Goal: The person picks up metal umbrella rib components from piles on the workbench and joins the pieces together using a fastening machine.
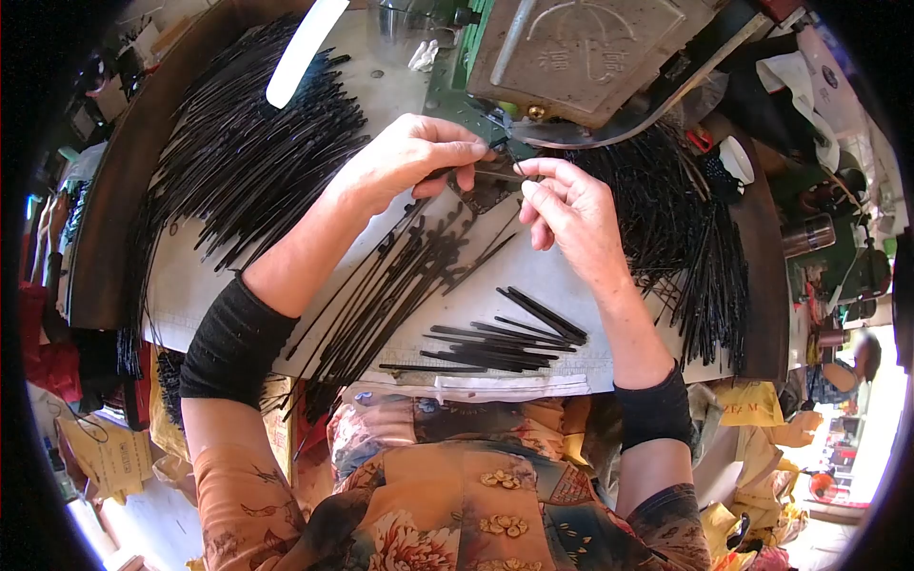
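At the head of a green machine (581,57), both hands are raised close together. My left hand (419,157) is closed, thumb and forefinger pinching a small dark piece of a black umbrella rib by the machine's working point (505,143). My right hand (571,205) pinches a thin dark rib end just right of it, its other fingers curled. The join between the two pieces is too small to make out. Below the hands, a fan of black ribs with joints (400,266) lies on the pale tabletop (333,314). Nearer me lie short black channel strips (500,344).
A large heap of black rods (257,143) covers the left of the table; a tangled pile of jointed ribs (676,219) fills the right. A brown raised rim (105,228) borders the table. A white lamp tube (305,52) hangs at upper left. A white cup-like object (736,160) stands at right.
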Action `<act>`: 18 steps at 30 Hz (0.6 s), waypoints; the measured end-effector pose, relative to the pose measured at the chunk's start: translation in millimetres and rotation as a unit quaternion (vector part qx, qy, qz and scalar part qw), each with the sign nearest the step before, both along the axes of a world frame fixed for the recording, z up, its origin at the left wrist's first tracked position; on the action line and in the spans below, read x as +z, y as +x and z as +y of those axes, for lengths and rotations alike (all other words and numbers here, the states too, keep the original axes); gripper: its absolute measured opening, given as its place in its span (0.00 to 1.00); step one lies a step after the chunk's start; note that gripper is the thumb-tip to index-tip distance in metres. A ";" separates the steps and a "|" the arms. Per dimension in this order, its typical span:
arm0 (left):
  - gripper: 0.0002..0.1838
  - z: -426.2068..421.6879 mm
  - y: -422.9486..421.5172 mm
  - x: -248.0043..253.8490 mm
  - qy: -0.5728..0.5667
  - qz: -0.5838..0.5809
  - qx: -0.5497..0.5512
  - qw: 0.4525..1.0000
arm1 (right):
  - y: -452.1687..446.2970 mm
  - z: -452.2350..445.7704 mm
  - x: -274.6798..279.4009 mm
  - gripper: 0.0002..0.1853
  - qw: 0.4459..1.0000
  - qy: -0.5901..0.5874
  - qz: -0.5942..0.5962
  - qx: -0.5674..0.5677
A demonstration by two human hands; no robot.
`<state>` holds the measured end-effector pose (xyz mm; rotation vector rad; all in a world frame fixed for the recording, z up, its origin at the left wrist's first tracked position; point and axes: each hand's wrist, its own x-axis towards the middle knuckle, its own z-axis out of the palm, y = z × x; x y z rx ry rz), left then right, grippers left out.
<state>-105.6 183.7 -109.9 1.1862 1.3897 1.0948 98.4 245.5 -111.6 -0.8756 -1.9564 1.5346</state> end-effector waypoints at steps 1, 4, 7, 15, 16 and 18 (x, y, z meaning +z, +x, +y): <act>0.15 -0.6 -1.3 0.2 -0.007 -0.003 -0.006 1.000 | 0.1 -0.5 -0.2 0.12 1.000 0.001 0.002 0.003; 0.15 -1.2 -2.0 -0.8 -0.005 -0.011 -0.013 1.000 | 0.2 -2.4 -1.0 0.12 1.000 0.000 0.005 0.006; 0.14 -1.2 -2.3 -0.2 -0.006 -0.017 -0.015 1.000 | 0.4 -2.6 -0.4 0.12 1.000 -0.003 0.001 0.004; 0.14 -2.1 -3.6 1.0 -0.014 -0.023 -0.022 0.999 | 2.0 -4.5 -3.4 0.12 1.000 -0.002 0.013 0.005; 0.14 -1.6 -3.9 1.4 -0.011 -0.025 -0.023 0.999 | 1.3 -4.5 -2.6 0.12 1.000 0.004 0.013 0.001; 0.14 0.7 -3.4 1.5 -0.010 -0.025 -0.013 1.000 | -0.1 -4.5 -1.2 0.11 1.000 0.016 0.013 -0.007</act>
